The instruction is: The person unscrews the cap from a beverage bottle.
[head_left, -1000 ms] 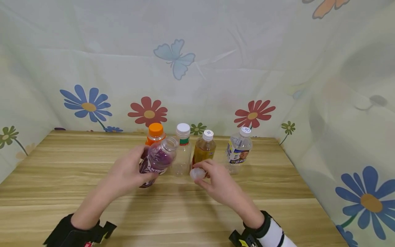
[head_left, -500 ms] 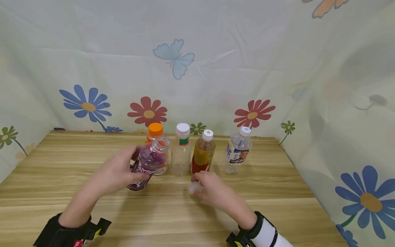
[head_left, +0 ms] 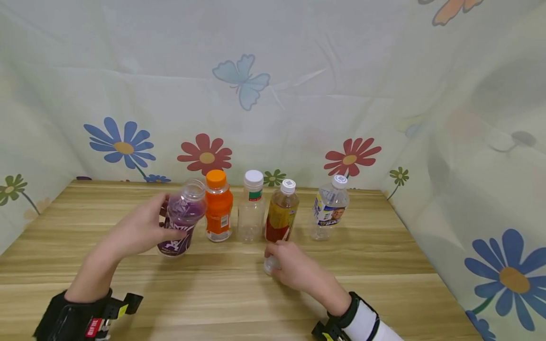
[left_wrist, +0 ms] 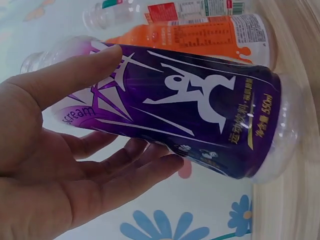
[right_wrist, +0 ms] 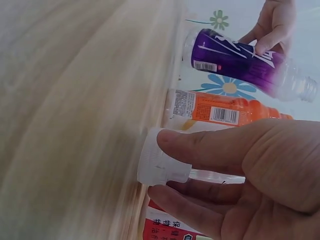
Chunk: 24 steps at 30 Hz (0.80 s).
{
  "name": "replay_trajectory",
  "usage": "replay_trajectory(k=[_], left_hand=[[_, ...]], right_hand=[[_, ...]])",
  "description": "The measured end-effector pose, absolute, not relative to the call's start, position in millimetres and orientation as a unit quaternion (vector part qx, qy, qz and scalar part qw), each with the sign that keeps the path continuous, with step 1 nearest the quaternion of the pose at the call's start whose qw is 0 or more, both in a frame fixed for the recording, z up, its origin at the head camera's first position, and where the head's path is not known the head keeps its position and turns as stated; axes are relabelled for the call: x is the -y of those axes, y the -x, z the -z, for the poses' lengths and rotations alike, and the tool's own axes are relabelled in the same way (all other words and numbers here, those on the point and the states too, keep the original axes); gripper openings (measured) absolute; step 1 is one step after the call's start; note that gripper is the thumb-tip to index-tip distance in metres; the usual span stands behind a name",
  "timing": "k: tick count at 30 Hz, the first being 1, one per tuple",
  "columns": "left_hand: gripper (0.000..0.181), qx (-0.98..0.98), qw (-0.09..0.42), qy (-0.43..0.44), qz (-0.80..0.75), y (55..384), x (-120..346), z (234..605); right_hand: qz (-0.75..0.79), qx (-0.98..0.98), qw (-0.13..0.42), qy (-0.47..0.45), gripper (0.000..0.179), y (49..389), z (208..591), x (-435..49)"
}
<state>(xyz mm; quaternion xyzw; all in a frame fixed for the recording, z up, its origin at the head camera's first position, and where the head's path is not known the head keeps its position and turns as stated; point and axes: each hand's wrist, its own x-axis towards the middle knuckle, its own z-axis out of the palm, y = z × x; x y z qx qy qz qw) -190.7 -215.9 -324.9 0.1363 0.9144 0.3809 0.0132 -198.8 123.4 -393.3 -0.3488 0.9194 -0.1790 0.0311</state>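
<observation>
My left hand (head_left: pixel 136 233) grips a purple-labelled drink bottle (head_left: pixel 179 232) round its side. The bottle has no cap on its mouth and leans a little to the right. In the left wrist view the thumb lies across the bottle's label (left_wrist: pixel 195 100), with the fingers behind. My right hand (head_left: pixel 300 272) pinches a translucent white bottle cap (head_left: pixel 270 265) between thumb and fingers, low at the tabletop, in front of the brown tea bottle (head_left: pixel 281 213). The right wrist view has the cap (right_wrist: pixel 161 160) close up; I cannot tell whether it touches the table.
Capped bottles stand in a row: an orange one (head_left: pixel 219 208) beside the purple bottle, a clear one with a white cap (head_left: pixel 250 220), the tea bottle, and a clear labelled one (head_left: pixel 330 210) farther right. Behind the wooden table (head_left: pixel 375 284) hangs a flowered cloth (head_left: pixel 281 113).
My left hand has carried the purple bottle leftward, uncovering the orange bottle, and it stands more upright. My right hand has come down toward the tabletop with the cap.
</observation>
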Motion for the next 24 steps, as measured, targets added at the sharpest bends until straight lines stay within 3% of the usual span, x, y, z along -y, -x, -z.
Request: replay_trajectory(k=[20,24], left_hand=[[0.088,-0.915,-0.025,-0.044,-0.4,214,234,346],[0.086,-0.914,-0.034,-0.041,-0.401,216,235,348]], right_hand=[[0.209,-0.928,0.059,0.301,0.039,202,386,-127],[0.229,-0.929,0.024,0.29,0.031,203,380,-130]])
